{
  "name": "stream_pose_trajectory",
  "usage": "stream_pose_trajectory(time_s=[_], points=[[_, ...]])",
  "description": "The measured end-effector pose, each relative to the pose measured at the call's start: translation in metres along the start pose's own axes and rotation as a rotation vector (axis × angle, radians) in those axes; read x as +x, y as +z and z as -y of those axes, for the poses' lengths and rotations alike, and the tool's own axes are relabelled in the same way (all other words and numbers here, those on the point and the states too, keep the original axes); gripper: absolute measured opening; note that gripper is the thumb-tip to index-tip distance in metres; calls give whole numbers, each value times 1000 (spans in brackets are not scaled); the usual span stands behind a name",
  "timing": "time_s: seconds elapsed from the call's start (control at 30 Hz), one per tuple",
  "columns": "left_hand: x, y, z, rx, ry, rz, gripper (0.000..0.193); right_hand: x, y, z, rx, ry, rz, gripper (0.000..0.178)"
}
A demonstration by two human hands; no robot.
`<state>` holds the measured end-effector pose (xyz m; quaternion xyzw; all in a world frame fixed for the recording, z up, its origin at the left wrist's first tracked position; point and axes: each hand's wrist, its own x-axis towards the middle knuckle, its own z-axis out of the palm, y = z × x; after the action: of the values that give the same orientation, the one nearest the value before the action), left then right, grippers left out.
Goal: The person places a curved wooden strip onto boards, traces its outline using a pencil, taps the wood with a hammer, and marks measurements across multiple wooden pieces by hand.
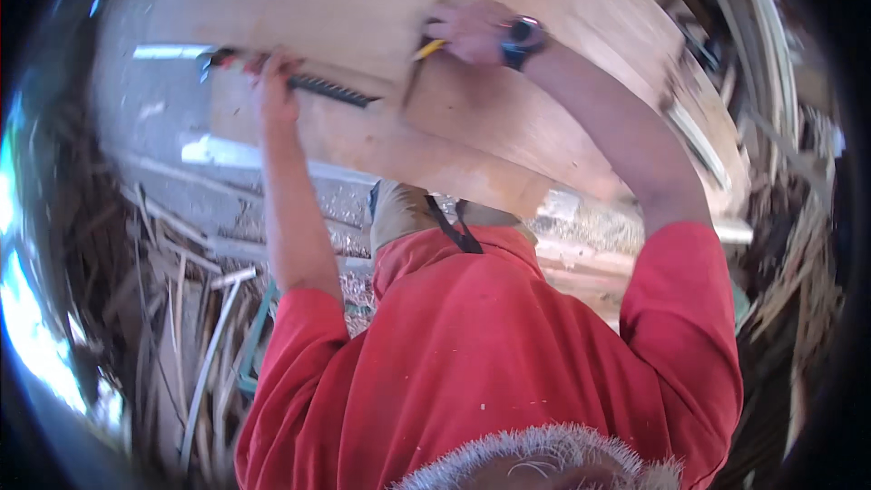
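At upper centre of the frame, our right hand (472, 32) pinches a yellow pencil (428, 49) against a wooden board (381, 0). Our left hand (272, 82), fingers wrapped tight, grips a dark ruler (331, 89) at upper left.

On the left we see a heap of thin wood offcuts (195, 308) — pale strips and slats lying crosswise on the ground, a teal frame (257, 345) poking out among them. Far right, we make out stacked curved wooden strips (762, 54), blurred. Between the two, sawdust-strewn ground (581, 227) — and a pale plank (245, 156) beyond.
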<state>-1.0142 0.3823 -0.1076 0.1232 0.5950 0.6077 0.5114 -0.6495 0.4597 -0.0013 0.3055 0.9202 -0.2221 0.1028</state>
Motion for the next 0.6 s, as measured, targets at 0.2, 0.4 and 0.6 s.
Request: stream_pose_trajectory(time_s=[0.2, 0.4, 0.6], points=[[5, 25, -3, 100, 14, -46, 20, -1, 5, 6, -71, 8, -67, 12], [-4, 51, -9, 309, 28, -126, 23, -3, 4, 4, -143, -12, -114, 12], [-5, 44, -7, 348, -38, -32, 23, -35, -9, 32, 92, 126, -317, 10]])
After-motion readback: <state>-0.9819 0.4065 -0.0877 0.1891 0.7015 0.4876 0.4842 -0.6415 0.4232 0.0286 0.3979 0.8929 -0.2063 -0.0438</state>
